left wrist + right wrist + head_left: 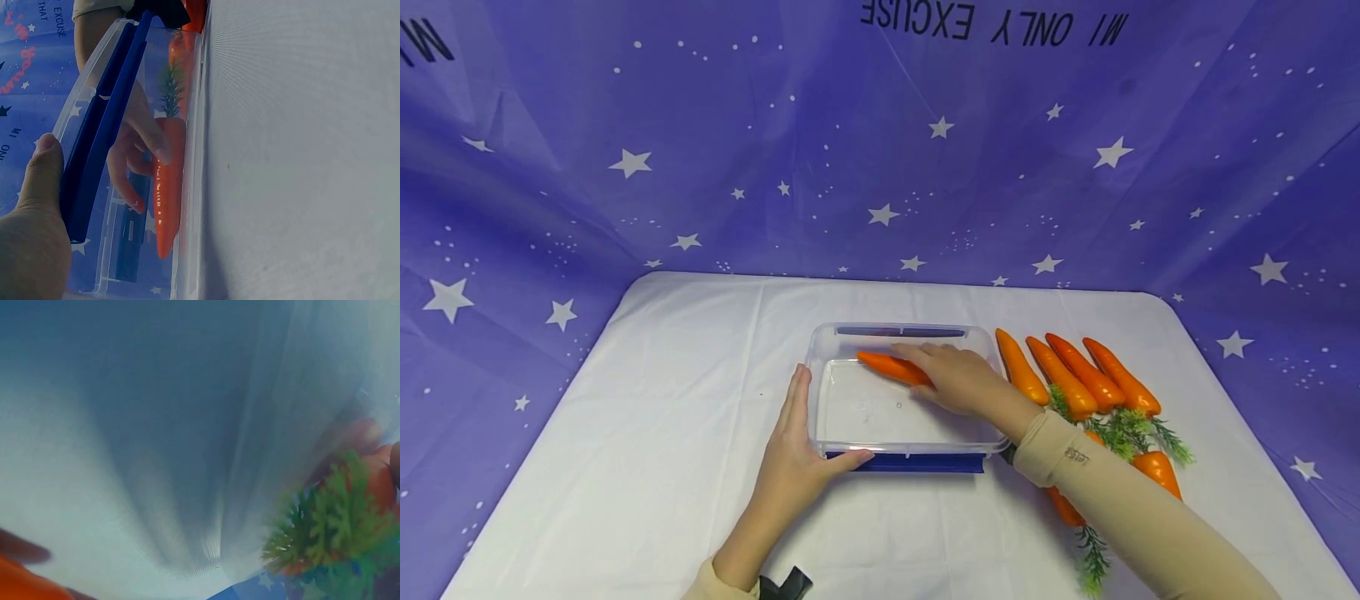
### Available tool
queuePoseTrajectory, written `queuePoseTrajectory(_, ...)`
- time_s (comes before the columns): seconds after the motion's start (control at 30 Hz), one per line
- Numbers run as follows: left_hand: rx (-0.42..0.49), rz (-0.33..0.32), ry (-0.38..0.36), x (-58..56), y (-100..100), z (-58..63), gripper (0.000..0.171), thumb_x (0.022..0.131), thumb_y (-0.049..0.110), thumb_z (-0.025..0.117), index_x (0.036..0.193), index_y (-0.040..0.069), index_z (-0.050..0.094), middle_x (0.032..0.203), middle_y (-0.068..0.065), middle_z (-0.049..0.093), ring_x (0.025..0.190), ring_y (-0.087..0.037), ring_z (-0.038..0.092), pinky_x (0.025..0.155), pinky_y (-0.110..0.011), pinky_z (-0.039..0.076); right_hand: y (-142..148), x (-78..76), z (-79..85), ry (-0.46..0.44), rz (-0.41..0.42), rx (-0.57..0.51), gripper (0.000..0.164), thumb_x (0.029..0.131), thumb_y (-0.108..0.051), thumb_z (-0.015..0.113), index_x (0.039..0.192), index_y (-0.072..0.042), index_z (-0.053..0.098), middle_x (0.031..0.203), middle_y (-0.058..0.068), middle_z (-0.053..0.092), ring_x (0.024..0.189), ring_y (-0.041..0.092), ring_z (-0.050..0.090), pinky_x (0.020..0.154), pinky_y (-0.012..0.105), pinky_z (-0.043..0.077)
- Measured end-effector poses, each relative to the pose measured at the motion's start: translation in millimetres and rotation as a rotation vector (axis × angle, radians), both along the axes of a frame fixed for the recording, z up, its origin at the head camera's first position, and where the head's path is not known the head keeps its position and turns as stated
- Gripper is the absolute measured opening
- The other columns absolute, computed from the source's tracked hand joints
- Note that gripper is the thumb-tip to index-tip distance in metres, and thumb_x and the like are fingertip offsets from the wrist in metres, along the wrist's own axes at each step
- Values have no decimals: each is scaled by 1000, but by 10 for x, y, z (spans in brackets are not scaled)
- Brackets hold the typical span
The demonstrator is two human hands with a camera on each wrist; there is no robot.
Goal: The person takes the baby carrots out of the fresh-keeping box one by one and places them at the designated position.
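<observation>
A clear plastic food container (872,447) with blue side latches stands in the middle of the table. My left hand (797,442) rests against its front left corner, straight fingers along the left wall and the thumb stretched along the front rim. Inside the container, my right hand (951,375) holds an orange carrot (887,365), its tip pointing left. Through the clear wall in the left wrist view, the thumb lies on the carrot (169,187) and dark green leaves (172,87) stand at its thick end. Part of that carrot is hidden by the right hand in the head view.
Several more carrots (1108,377) lie right of the container, some with green leafy tops (1123,432). The right sleeve (1120,508) covers part of them. A white cloth (647,433) covers the table, and a purple star-patterned curtain (775,142) surrounds its back and sides.
</observation>
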State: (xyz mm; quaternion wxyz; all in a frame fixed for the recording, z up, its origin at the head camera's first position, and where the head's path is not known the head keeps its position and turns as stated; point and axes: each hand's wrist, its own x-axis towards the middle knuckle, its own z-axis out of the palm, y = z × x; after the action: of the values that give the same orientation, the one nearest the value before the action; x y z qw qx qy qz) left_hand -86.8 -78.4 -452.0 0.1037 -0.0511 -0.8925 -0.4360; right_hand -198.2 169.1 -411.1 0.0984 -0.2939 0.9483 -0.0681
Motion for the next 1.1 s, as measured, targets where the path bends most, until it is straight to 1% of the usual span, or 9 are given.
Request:
queuePoseTrajectory(0.17,-5,1,-7,0,-2,-4,136,59,64,87,161,14,12,166,-11,18,151,-30,25,119,-54,31,-14,5,-4,-37,-8,-2,70,95,-37,67,155,-35,31,145,3,56,122,32,59,102,54,49)
queuePoseTrajectory(0.23,-6,2,-13,0,-1,-4,136,59,65,86,161,14,12,166,-11,18,152,-29,25,118,-54,31,-15,6,-12,-53,-14,-2,71,95,-37,66,156,-35,31,148,1,53,126,33,56,105,55,46)
queuePoseTrajectory(0.37,-4,6,-22,1,-1,-5,136,58,66,86,161,15,12,167,-9,18,152,-28,24,119,-53,31,-14,2,-26,-70,-16,-5,69,96,-38,65,156,-36,30,149,0,52,125,33,55,106,54,45)
queuePoseTrajectory(0.6,-4,7,-6,1,0,-11,137,58,65,87,161,14,13,167,-9,18,151,-29,26,118,-53,31,2,27,9,-66,-19,2,68,97,-38,61,156,-38,28,150,-2,50,122,29,55,102,51,48)
queuePoseTrajectory(0.77,-5,12,-17,1,-2,-9,137,58,67,86,161,15,12,167,-7,17,151,-27,25,119,-53,31,31,83,100,-25,-19,-21,66,99,-40,57,157,-38,26,147,3,53,122,30,55,103,52,48)
queuePoseTrajectory(0.9,0,14,-27,5,-1,-4,136,58,69,85,161,17,12,167,-7,17,152,-26,24,119,-53,31,67,138,203,31,-18,-62,65,99,-40,57,157,-35,28,139,6,58,121,30,58,103,52,49)
queuePoseTrajectory(1.0,5,11,-28,8,-2,-3,136,58,68,85,161,17,12,167,-8,17,152,-26,24,119,-53,31,102,183,289,66,-14,-91,65,98,-41,57,157,-36,28,123,3,63,106,25,61,92,45,53)
queuePoseTrajectory(1.07,7,9,-28,9,-1,-4,136,58,68,85,161,17,11,167,-8,17,152,-26,24,119,-53,31,129,209,346,84,-16,-107,65,98,-42,57,156,-37,27,110,-1,62,96,21,59,84,40,52)
queuePoseTrajectory(1.1,8,10,-30,10,-1,-5,136,59,68,85,161,18,11,167,-7,17,152,-26,24,119,-53,31,144,223,375,94,-17,-113,65,98,-43,56,156,-38,27,108,-2,61,94,19,58,82,39,51)
